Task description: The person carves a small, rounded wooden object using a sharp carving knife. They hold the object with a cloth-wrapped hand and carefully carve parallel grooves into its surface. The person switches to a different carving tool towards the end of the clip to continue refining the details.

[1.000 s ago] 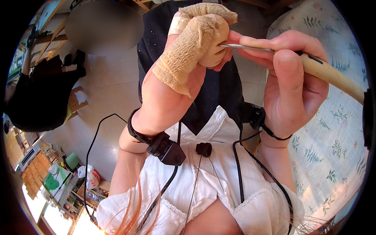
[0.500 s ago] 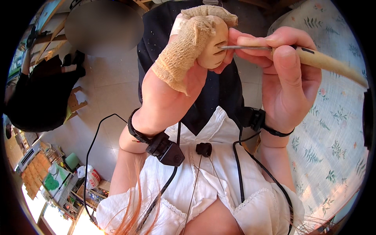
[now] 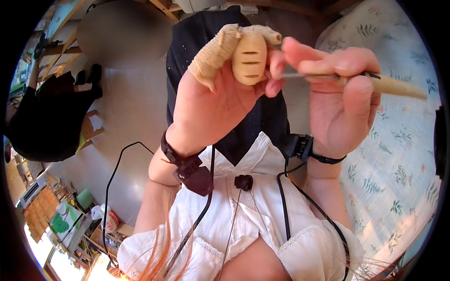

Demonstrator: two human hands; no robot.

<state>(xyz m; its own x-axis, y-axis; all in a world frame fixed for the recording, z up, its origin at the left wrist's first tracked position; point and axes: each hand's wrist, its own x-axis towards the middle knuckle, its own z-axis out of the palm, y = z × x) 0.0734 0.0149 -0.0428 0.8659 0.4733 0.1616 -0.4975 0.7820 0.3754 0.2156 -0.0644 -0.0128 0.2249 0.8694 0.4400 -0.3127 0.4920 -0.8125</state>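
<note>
My left hand (image 3: 211, 93), its thumb and a finger wrapped in tan bandage (image 3: 213, 55), grips a small pale oval wood carving (image 3: 249, 58). Three dark slots run across the face of the carving, which is turned up into view. Closed round a carving knife (image 3: 393, 86) with a pale wooden handle, my right hand (image 3: 347, 89) is just to the right. The knife's thin metal blade (image 3: 300, 75) points left, toward the fingertips of my left hand, and its tip looks slightly apart from the carving's face.
Black straps with dark devices (image 3: 194, 175) sit on both wrists, with black cables (image 3: 110, 182) trailing down. A flower-patterned cloth (image 3: 398, 154) covers a surface on the right. Another person in dark clothing (image 3: 44, 117) is at the left. Cluttered shelves (image 3: 70, 220) stand lower left.
The knife tip has come away from the carving's slots, and my right hand has shifted slightly down. My left hand has lowered and turned the carving's slotted face more into view.
</note>
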